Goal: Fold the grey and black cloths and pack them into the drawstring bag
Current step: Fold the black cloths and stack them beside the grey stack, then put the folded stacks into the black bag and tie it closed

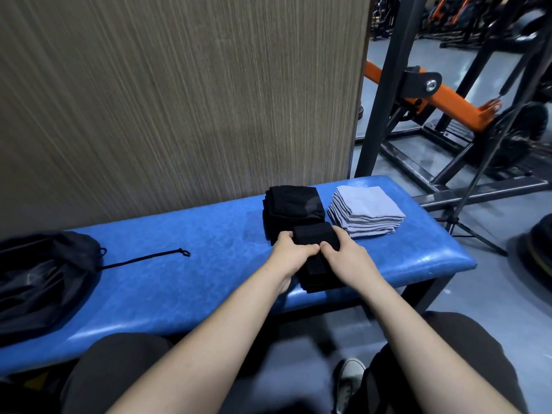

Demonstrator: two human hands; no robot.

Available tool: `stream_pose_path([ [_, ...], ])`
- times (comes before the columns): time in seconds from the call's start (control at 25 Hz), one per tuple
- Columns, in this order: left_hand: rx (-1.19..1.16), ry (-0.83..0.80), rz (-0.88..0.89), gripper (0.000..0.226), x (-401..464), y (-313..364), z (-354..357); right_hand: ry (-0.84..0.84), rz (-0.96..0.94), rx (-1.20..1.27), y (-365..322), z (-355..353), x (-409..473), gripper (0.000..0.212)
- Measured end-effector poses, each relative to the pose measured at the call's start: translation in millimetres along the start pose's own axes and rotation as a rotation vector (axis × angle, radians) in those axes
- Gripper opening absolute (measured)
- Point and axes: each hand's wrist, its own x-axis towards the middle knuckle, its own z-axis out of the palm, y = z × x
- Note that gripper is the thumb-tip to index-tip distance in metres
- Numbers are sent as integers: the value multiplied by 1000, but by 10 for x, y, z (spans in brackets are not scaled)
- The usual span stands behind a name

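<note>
While both your left hand [294, 252] and right hand [343, 258] pinch that black cloth [316, 249] mid-frame on the table [209, 234], square the edges first; the bag [44, 279] sits far left.

Bench [209, 264]: drawstring bag [44, 279] at left end, its cord [143, 258] trailing right. Two folded stacks at far right, side by side: one cloth stack [292, 204] left, other stack [367, 210] right. Folded cloth [316, 258] near, before left stack, between both hands.
</note>
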Motion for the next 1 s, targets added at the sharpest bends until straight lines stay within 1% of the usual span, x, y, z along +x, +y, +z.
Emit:
stream_pose_path([
  [0.08, -103, -10, -18, 52, -61, 11, -53, -20, 8, 67, -53, 16, -37, 54],
  [0.2, -192, -20, -30, 55, -136, 24, -184, -37, 32, 213, -97, 90, -54, 57],
  [0.32, -233, -23, -20, 55, -207, 22, -391, -69, 38, 334, -177, 222, -80, 61],
  [0.4, -251, -18, -9, 56, -250, 8, -579, -88, 10, 360, -304, 347, -119, 59],
  [0.52, -248, -6, 40, 65, -298, -27, -898, -120, -52, 394, -539, 536, -176, 55],
  [0.64, -242, 21, 89, 66, -371, -32, -1239, -184, -96, 481, -764, 704, -213, 54],
  [0.8, -241, 53, 121, 65, -494, -45, -1760, -318, -108, 590, -1144, 939, -303, 48],
  [1.0, -283, 152, 114, 67, -679, -134, -2494, -433, -154, 576, -1652, 1400, -418, 43],
])
